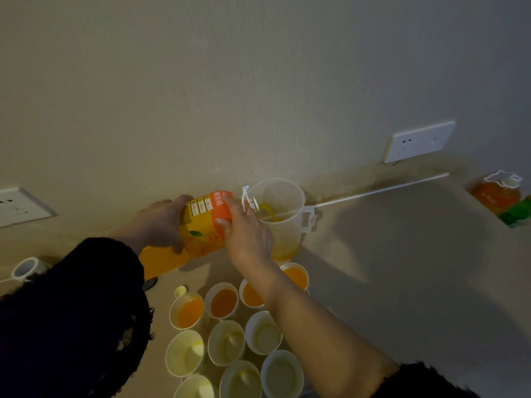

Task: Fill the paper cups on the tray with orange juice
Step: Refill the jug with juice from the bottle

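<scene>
Juice bottle (pixel 205 222) tilted into jug (pixel 287 234) — fingers (pixel 184 198) of left hand (pixel 161 222) curled round its body, right hand (pixel 247 234) round its shoulder.

We see a dim, warm-tinted wide-angle view, brighter on the left of the wall (pixel 201 81), with soft broad shadows falling rightward across the countertop (pixel 416 282), the black sleeve (pixel 71 326) nearly featureless and the wall socket (pixel 20 206) skewed at the left edge.

front cup (pixel 195 387) cropped (bottom), jug base (pixel 285 254) half-hidden
</scene>
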Demonstrator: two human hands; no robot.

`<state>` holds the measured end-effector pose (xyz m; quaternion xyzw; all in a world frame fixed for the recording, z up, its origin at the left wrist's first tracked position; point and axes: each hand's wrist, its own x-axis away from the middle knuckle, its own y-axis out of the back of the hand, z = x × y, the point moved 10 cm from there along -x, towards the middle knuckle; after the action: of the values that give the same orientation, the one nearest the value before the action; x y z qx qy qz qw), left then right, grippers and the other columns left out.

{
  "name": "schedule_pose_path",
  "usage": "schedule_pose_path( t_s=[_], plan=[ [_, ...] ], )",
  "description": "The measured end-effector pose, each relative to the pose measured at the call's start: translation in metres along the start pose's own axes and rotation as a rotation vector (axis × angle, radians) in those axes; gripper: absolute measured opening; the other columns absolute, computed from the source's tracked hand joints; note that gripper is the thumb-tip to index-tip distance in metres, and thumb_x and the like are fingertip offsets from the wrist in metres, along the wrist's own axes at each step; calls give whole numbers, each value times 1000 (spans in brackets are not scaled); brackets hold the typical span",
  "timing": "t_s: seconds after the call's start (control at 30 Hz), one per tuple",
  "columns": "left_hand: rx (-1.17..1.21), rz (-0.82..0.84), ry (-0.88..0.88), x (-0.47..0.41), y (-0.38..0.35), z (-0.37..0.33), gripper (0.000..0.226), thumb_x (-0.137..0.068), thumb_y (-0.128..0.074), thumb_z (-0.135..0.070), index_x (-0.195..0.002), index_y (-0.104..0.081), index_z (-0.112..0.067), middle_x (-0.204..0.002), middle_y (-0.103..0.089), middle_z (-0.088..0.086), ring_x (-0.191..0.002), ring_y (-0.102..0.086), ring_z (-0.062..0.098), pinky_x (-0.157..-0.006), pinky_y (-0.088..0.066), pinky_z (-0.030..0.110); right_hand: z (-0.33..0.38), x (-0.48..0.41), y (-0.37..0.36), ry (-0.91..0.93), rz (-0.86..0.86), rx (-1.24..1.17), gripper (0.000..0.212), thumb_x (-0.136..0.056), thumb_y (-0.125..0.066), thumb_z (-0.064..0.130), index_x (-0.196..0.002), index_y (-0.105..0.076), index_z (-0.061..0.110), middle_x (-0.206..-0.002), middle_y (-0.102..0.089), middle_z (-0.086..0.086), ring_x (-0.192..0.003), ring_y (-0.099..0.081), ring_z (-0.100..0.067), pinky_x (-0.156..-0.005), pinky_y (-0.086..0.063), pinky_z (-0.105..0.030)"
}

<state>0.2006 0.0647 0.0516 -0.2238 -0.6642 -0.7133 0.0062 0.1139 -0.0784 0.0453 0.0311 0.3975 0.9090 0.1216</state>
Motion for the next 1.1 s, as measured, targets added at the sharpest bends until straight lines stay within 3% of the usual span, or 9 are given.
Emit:
schedule_pose_path(
  t_s=[1.1],
  plan=[
    [-16,8,-7,-2,1,0,121,-45,-89,-25,-144,-19,-28,-125,-50,9,-113,-49,32,-93,-48,46,0,3,2,-5,8,-29,50,-100,-37,43,-146,-23,34,-135,-46,-12,-119,-50,-32,-91,-41,-42]
  ],
)
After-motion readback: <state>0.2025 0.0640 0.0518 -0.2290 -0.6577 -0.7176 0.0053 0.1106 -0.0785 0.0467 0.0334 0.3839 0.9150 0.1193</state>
